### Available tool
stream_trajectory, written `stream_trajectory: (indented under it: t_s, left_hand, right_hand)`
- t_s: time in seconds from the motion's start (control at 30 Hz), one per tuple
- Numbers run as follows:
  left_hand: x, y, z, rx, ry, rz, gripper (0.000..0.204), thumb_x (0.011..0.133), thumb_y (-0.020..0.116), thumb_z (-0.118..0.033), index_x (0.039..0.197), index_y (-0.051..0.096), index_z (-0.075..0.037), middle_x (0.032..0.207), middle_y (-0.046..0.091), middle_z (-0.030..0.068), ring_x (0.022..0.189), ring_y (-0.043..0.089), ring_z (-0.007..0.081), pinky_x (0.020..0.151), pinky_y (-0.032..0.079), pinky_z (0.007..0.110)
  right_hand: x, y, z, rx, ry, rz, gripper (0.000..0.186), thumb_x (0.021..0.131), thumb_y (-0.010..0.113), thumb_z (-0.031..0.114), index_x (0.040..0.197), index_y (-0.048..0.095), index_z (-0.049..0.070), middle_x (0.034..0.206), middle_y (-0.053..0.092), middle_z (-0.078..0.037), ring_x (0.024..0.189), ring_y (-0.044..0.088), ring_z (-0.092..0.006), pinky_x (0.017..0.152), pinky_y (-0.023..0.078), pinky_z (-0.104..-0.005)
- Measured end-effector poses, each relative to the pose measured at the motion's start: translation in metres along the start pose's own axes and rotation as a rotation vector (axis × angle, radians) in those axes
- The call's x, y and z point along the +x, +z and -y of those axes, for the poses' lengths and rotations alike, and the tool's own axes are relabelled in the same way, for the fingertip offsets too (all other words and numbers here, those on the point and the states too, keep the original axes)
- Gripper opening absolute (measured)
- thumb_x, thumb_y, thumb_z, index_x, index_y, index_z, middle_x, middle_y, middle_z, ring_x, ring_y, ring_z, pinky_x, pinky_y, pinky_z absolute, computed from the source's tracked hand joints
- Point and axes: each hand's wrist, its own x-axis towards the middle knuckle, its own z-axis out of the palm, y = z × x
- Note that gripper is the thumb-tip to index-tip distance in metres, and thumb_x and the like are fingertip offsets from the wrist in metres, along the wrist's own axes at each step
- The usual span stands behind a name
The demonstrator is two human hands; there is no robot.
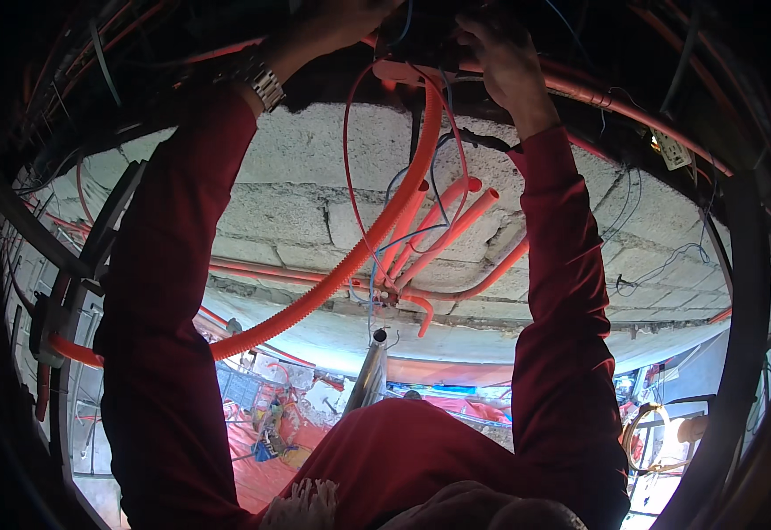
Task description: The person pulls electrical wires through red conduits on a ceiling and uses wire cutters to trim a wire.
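Note:
Both my arms, in red sleeves, reach up to an orange junction box (400,72) under the dark ceiling. My left hand (337,25), with a metal watch (267,88) at the wrist, is left of the box; its fingers run into shadow at the upper edge. On the box's right side, my right hand (502,62) has its fingers bent inward; what they grip is too dark to make out. An orange corrugated conduit (332,278) hangs from the box and curves down to the left. A thin red wire (347,159) loops below the box, near a blue wire (412,237).
Several orange pipes (447,231) jut from the block wall (288,177). A metal tube (370,375) stands upright in front of me. Dark metal frames (739,256) rise at both sides. An outlet plate (671,150) hangs at upper right. Red sheeting (266,464) and clutter lie below.

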Motion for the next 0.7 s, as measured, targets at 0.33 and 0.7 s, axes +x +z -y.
stream_trajectory:
  t_s: [0.33,0.7]
  left_hand:
    - [-0.028,0.005,0.008,-0.053,-0.167,0.134,0.037,0.102,0.063,-0.026,0.129,0.055,-0.002,0.111,0.065,0.0138,0.104,0.064,0.0218,0.089,0.052,0.035]
    - [-0.008,0.008,0.007,0.088,-0.151,0.244,0.046,0.100,0.066,-0.038,0.123,0.055,0.000,0.104,0.068,0.0164,0.097,0.068,0.0257,0.080,0.055,0.037]
  right_hand:
    - [-0.004,0.007,0.006,0.215,-0.010,0.052,0.011,0.095,0.070,0.002,0.105,0.069,0.006,0.102,0.072,-0.007,0.096,0.072,-0.0217,0.080,0.059,-0.0287]
    - [-0.003,-0.017,-0.006,0.133,0.009,0.101,0.013,0.098,0.069,0.012,0.108,0.069,0.003,0.107,0.073,-0.009,0.104,0.071,-0.0212,0.087,0.056,-0.0319]
